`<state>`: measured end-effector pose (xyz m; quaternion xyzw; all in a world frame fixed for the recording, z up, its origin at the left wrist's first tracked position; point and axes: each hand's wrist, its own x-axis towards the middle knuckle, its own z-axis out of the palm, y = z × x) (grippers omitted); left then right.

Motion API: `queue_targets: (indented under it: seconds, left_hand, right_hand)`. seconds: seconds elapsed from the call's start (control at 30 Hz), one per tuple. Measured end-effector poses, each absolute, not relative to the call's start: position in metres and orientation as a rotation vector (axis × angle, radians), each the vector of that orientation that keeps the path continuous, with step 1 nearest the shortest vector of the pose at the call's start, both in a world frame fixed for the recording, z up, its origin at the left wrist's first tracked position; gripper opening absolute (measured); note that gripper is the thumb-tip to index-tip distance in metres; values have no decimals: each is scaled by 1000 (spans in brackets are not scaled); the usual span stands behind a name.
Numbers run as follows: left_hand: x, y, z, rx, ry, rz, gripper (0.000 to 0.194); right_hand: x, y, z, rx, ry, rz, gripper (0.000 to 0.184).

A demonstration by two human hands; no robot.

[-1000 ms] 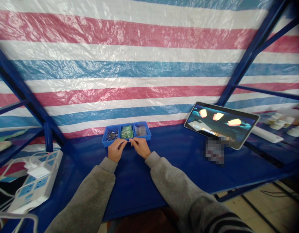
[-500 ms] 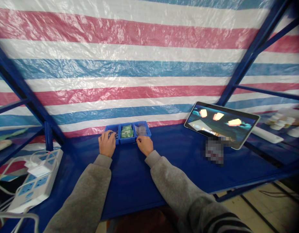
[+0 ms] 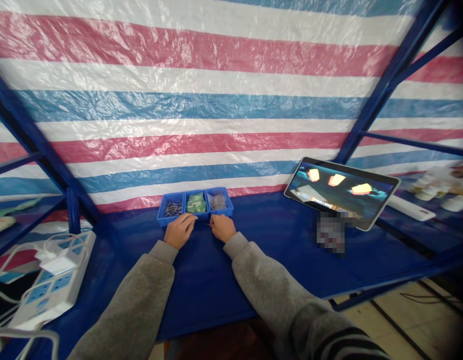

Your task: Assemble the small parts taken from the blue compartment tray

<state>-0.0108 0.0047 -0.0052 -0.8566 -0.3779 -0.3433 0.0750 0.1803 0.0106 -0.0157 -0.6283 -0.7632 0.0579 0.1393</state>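
Both my hands rest on the blue table (image 3: 254, 250), just in front of a blue tray with three compartments (image 3: 195, 213). The left compartment holds small dark metal parts (image 3: 173, 208), the middle one green pieces (image 3: 196, 203), the right one clear grey pieces (image 3: 217, 201). My left hand (image 3: 180, 230) has its fingers curled into a pinch near the tray's front wall. My right hand (image 3: 222, 227) is closed too, pinching a thin small piece that points left toward the left hand. What the left fingers hold is too small to make out.
A tablet (image 3: 342, 191) with a lit screen leans at the right on the table. A white power strip (image 3: 51, 287) with cables lies at the left. White items (image 3: 437, 192) sit on the far right shelf. A striped tarp (image 3: 201, 100) and blue frame posts (image 3: 385, 85) close the back.
My left hand came back from the tray's left compartment to the table in front of the middle compartment, close to my right hand. The right hand shifted slightly toward me.
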Motion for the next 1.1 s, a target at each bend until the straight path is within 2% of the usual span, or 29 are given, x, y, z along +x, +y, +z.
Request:
queue_targets:
  seconds: [0.13,0.4,0.6,0.9,1.1]
  left_hand:
    - [-9,4,-6,-2622,-1161,-969,23]
    - [-8,6,-8,-2658,-1198,-949,22]
    - [-9,7,-8,-2597,-1290,-1090,21]
    - [-10,5,-7,-2523,-1295,-1276,23]
    - [-8,0,-1,-2459,-1303,-1384,24]
  right_hand:
    - [179,10,-15,-1766,-2237,200,14]
    - [173,6,-12,-1387,-2239,246,12]
    - [171,10,-14,-1151,-2023,339,8]
    - [164,12,-16,-908,-1653,714,15]
    - [164,6,-7,-977,-1647,646,21]
